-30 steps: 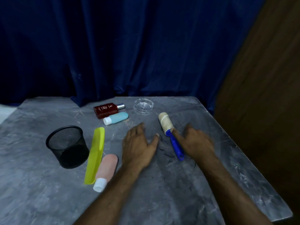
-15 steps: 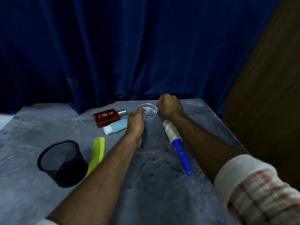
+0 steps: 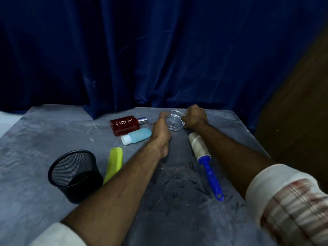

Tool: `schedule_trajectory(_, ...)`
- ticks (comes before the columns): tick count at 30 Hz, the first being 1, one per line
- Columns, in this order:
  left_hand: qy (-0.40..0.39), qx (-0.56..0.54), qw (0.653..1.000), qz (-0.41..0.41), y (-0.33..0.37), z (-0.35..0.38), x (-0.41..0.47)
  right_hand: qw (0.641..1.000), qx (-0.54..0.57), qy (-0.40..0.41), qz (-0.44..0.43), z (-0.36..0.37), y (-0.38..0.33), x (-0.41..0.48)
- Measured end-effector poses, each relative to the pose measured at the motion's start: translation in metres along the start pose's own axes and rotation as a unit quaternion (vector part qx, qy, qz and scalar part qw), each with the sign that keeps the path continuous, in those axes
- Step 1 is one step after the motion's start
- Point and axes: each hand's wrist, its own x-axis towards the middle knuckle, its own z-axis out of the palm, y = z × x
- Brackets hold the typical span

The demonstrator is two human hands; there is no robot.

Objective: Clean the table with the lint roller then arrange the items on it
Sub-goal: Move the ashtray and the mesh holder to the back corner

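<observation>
Dark blue curtain hangs behind a grey marbled table (image 3: 53, 139), and a person leans over it with both arms stretched to the far edge. The left hand (image 3: 160, 128) and the right hand (image 3: 195, 116) close on opposite sides of a clear glass ashtray (image 3: 174, 121), fingers curled against its rim; whether it is lifted or only steadied I cannot tell.

The lint roller (image 3: 204, 160) lies untouched on the table between the two forearms, just near the ashtray. Its long axis runs away from the person and slightly leftward: the sticky paper head points toward the ashtray, the blue handle toward the near edge.

Dark hair-like strands lie scattered on the table near the handle, so the cleaning looks undone. To my eye the risks are plain: slick glass could slip from the fingers, and the right forearm, passing close over the roller, could knock it rolling. A red perfume bottle (image 3: 126, 124) and a blue travel bottle (image 3: 137, 138) sit just left of the left hand, within easy bumping range.
</observation>
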Motion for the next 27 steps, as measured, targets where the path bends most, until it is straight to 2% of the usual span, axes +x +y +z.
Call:
schedule_trajectory(3, -0.016, -0.003, 0.999, 0.033, 0.009, 0.004, -0.018, 0.998, 0.041, 0.037, -0.011, -0.024, -0.006, -0.01)
schedule_trajectory(7, -0.011, -0.028, 0.991, 0.133, 0.036, 0.006, -0.058, 0.986, 0.122, 0.092, -0.063, -0.066, -0.042, -0.033)
schedule_trajectory(9, 0.004, -0.03, 0.98, 0.197, 0.059, -0.006, -0.084, 0.975, 0.182, 0.094, -0.089, -0.084, -0.073, -0.048)
schedule_trajectory(12, 0.008, -0.032, 0.968, 0.247, 0.093, -0.038, -0.122, 0.958, 0.238, 0.073, -0.144, -0.102, -0.124, -0.073)
schedule_trajectory(16, 0.057, -0.044, 0.952, 0.298, 0.128, -0.104, -0.151, 0.937, 0.275, -0.011, -0.215, -0.09, -0.194, -0.112)
schedule_trajectory(19, 0.088, -0.023, 0.946, 0.312, 0.145, -0.161, -0.162, 0.935, 0.251, -0.078, -0.238, -0.054, -0.241, -0.138)
schedule_trajectory(23, 0.123, 0.009, 0.95, 0.286, 0.151, -0.235, -0.167, 0.935, 0.222, -0.158, -0.227, 0.001, -0.286, -0.153)
schedule_trajectory(27, 0.154, 0.015, 0.96, 0.234, 0.142, -0.29, -0.153, 0.934, 0.141, -0.24, -0.222, 0.046, -0.309, -0.156)
